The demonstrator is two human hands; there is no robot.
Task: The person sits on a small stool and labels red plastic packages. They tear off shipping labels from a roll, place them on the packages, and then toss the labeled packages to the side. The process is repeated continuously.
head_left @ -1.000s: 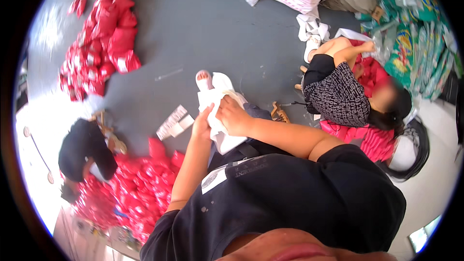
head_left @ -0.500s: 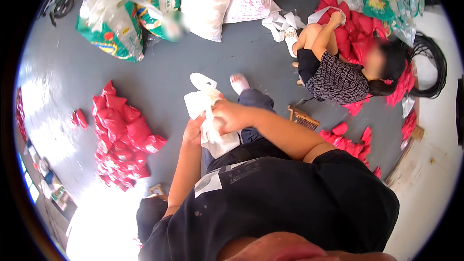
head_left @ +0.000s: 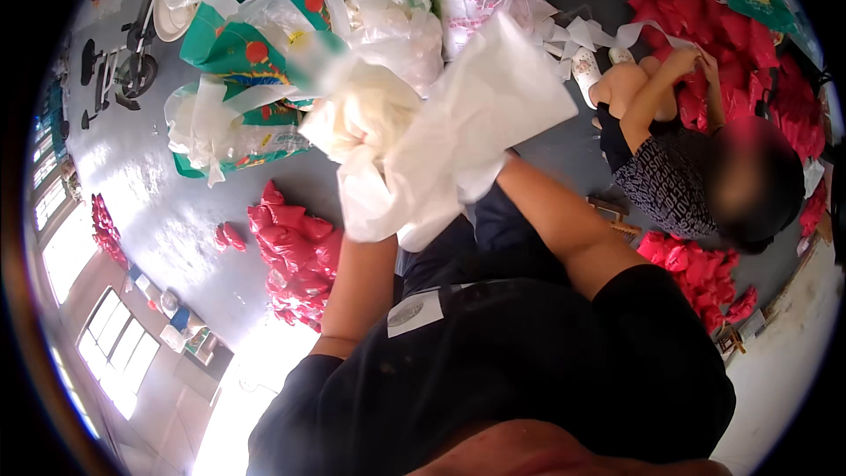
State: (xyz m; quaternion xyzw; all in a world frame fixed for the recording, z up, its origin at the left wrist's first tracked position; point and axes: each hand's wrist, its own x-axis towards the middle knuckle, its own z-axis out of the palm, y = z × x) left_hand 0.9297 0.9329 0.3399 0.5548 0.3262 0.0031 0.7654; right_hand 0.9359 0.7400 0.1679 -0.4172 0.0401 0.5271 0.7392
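A large crumpled white sheet or bag (head_left: 476, 101), with a creamier bunched part (head_left: 361, 115), is held up in front of me, partly blurred. My left forearm (head_left: 357, 291) runs up under its lower left part, my right forearm (head_left: 560, 220) under its lower right. Both my hands are covered by the white material, so their fingers cannot be made out. Below it are my dark trousers and black shirt.
Green-and-white sacks (head_left: 238, 48) lie across the back, a scooter (head_left: 123, 70) at back left. Red packets (head_left: 295, 251) form piles left and right. A co-worker (head_left: 656, 194) sits at right, hands (head_left: 692, 62) on a white strip. A window (head_left: 115, 353) is at lower left.
The white material has risen from near my lap and spread out over my hands, with my forearms reaching farther forward. The view has shifted, showing more sacks and the window.
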